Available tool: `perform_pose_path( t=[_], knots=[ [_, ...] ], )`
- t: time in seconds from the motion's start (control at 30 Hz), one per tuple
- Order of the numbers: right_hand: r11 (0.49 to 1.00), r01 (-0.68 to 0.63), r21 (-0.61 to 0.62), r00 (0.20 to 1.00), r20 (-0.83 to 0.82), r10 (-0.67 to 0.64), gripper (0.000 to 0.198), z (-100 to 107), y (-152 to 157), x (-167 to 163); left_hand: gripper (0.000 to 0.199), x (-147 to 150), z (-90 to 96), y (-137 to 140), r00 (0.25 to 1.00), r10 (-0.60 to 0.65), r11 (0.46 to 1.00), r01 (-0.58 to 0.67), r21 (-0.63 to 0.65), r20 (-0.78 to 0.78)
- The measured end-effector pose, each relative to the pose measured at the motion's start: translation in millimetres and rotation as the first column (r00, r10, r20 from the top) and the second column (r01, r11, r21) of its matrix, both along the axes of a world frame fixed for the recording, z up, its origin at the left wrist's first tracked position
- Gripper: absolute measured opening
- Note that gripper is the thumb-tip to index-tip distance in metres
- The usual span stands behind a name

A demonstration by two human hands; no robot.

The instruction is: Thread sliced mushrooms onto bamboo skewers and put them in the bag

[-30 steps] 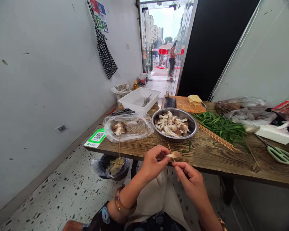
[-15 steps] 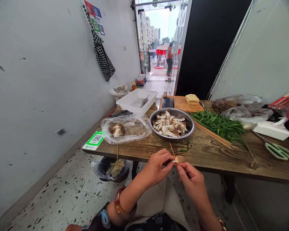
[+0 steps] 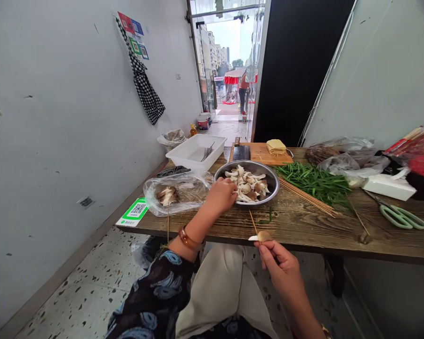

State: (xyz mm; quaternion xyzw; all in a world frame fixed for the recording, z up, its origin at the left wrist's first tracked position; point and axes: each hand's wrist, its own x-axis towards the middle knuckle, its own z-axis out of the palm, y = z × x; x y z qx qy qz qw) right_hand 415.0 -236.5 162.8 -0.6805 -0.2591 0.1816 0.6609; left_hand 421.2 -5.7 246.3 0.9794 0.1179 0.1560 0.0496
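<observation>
My right hand [image 3: 279, 261] pinches a thin wooden skewer [image 3: 253, 221] just below the table's front edge. An oyster mushroom piece [image 3: 264, 236] with a brown cap and white stem is threaded on it, at my fingertips. My left hand [image 3: 222, 194] reaches over the near left rim of a metal bowl [image 3: 274, 193]. Its fingers curl against an oyster mushroom among the torn oyster mushrooms [image 3: 249, 181] there; the fingertips are partly hidden.
A clear plastic bag [image 3: 191, 188] with a mushroom clump lies left of the bowl. Behind are a white tub [image 3: 183, 153], a cleaver [image 3: 240, 152] and a cutting board [image 3: 261, 153]. Rightward lie bare skewers [image 3: 311, 200], green chives [image 3: 314, 181] and scissors [image 3: 403, 217].
My left hand has left the skewer and moved up and left into the bowl. My right hand keeps the skewer with the mushroom piece in nearly the same place. The view has shifted slightly.
</observation>
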Motion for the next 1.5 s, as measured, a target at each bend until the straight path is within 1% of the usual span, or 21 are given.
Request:
perform_pose_path(
  t=[0.1, 0.17, 0.23, 0.3, 0.37, 0.4, 0.43, 0.47, 0.5, 0.57, 0.6, 0.63, 0.67, 0.7, 0.83, 0.93, 1.1, 1.23, 1.33, 1.5],
  knots=[
    [1.000, 0.001, 0.008, 1.000, 0.011, -0.001, 0.030, 0, -1, 1, 0.014, 9, 9.3, 0, 0.989, -0.007, 1.000, 0.009, 0.015, -0.147],
    [1.000, 0.005, 0.009, 1.000, 0.013, -0.006, 0.030, -1, -1, 2, 0.011, 12, 12.6, 1, 0.983, -0.020, 1.000, 0.023, 0.010, -0.182],
    [1.000, 0.005, 0.008, 1.000, -0.002, -0.005, 0.030, -2, -1, 2, 0.011, 13, 12.2, 2, 0.984, -0.035, 0.999, 0.038, 0.015, -0.173],
    [1.000, 0.000, 0.008, 1.000, -0.021, 0.000, 0.030, -2, -1, 2, 0.011, 12, 8.7, 4, 0.993, -0.064, 0.997, 0.061, -0.039, -0.103],
    [1.000, -0.005, 0.014, 1.000, -0.027, 0.006, 0.030, -2, -1, 3, 0.011, 9, 4.0, 6, 0.997, -0.067, 0.979, 0.074, -0.192, 0.046],
    [1.000, -0.007, 0.018, 1.000, -0.023, 0.007, 0.029, -2, -1, 3, 0.010, 6, 1.8, 5, 0.990, -0.045, 0.949, 0.084, -0.304, 0.132],
    [1.000, -0.007, 0.020, 1.000, -0.018, 0.007, 0.029, -2, -1, 3, 0.009, 2, -0.1, 4, 0.979, -0.011, 0.898, 0.100, -0.428, 0.206],
    [1.000, -0.006, 0.020, 1.000, -0.012, 0.007, 0.029, -1, -1, 3, 0.007, -2, -1.5, 2, 0.967, 0.024, 0.826, 0.124, -0.550, 0.254],
    [1.000, -0.004, 0.017, 1.000, -0.005, 0.004, 0.029, -1, -1, 2, 0.007, -7, -2.6, -2, 0.958, 0.051, 0.731, 0.157, -0.664, 0.283],
    [1.000, -0.003, 0.006, 1.000, 0.008, 0.003, 0.029, 1, -1, 1, 0.010, -18, -4.2, -11, 0.949, 0.074, 0.498, 0.232, -0.836, 0.307],
    [1.000, -0.005, -0.001, 1.000, 0.015, 0.005, 0.028, 2, -1, 0, 0.013, -23, -4.9, -16, 0.948, 0.077, 0.389, 0.257, -0.884, 0.310],
    [1.000, -0.009, -0.010, 1.000, 0.024, 0.010, 0.028, 3, 0, -1, 0.017, -29, -5.6, -21, 0.947, 0.081, 0.305, 0.274, -0.912, 0.311],
    [1.000, -0.015, -0.018, 0.999, 0.035, 0.016, 0.028, 4, 0, -2, 0.019, -34, -6.6, -26, 0.945, 0.092, 0.244, 0.285, -0.927, 0.315],
    [0.999, -0.024, -0.025, 0.999, 0.047, 0.025, 0.028, 5, 1, -3, 0.021, -39, -7.6, -30, 0.941, 0.107, 0.203, 0.294, -0.934, 0.320],
    [0.998, -0.050, -0.041, 0.994, 0.091, 0.054, 0.029, 9, 5, -8, 0.025, -56, -11.0, -42, 0.925, 0.184, 0.101, 0.320, -0.942, 0.333],
    [0.997, -0.047, -0.057, 0.994, 0.096, 0.053, 0.029, 9, 8, -10, 0.027, -65, -11.9, -46, 0.919, 0.204, 0.045, 0.334, -0.941, 0.336],
    [0.993, -0.080, -0.082, 0.990, 0.108, 0.089, 0.030, 5, 11, -10, 0.024, -72, -15.8, -49, 0.907, 0.214, 0.001, 0.371, -0.928, 0.363],
    [0.990, -0.089, -0.112, 0.983, 0.152, 0.105, 0.029, 7, 11, -12, 0.027, -71, -20.3, -49, 0.889, 0.289, -0.019, 0.377, -0.926, 0.356],
    [0.989, -0.084, -0.124, 0.981, 0.163, 0.104, 0.030, 8, 11, -13, 0.030, -71, -21.9, -48, 0.886, 0.318, -0.029, 0.365, -0.931, 0.338],
    [0.991, -0.073, -0.113, 0.979, 0.183, 0.093, 0.029, 6, 11, -12, 0.023, -73, -21.2, -48, 0.888, 0.347, -0.025, 0.331, -0.943, 0.302]
  ],
)
